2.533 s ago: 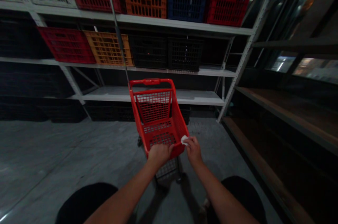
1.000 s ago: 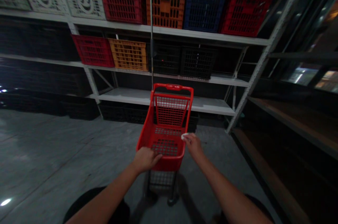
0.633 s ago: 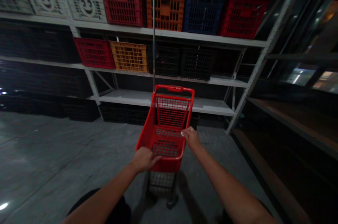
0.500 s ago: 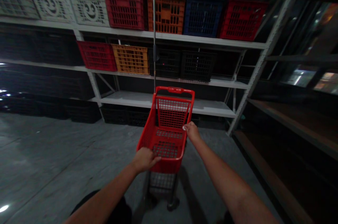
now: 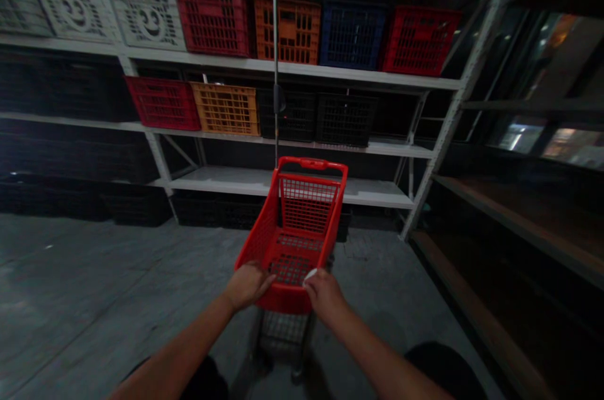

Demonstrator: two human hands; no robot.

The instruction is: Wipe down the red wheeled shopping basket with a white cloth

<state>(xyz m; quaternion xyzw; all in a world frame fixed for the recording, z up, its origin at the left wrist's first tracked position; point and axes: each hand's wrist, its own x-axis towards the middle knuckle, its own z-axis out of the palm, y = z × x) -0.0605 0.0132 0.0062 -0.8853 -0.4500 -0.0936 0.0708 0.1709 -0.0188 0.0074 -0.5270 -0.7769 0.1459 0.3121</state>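
Observation:
A small red plastic shopping cart (image 5: 295, 233) stands on the grey floor in front of me, its handle at the far end. My left hand (image 5: 245, 285) grips the near left rim of the cart's basket. My right hand (image 5: 323, 292) rests closed on the near right corner of the rim, pinching a small white cloth (image 5: 310, 274) against it. The basket looks empty inside.
White metal shelving (image 5: 292, 66) spans the back wall with red, orange, blue, black and white crates (image 5: 226, 107). Darker wooden shelves (image 5: 519, 224) run along the right side. A thin vertical pole (image 5: 275, 73) stands behind the cart. Grey concrete floor (image 5: 104, 299) lies at left.
My right hand with the white cloth has slid back along the cart's right rim from midway to the near corner. My left hand has kept its grip on the near rim.

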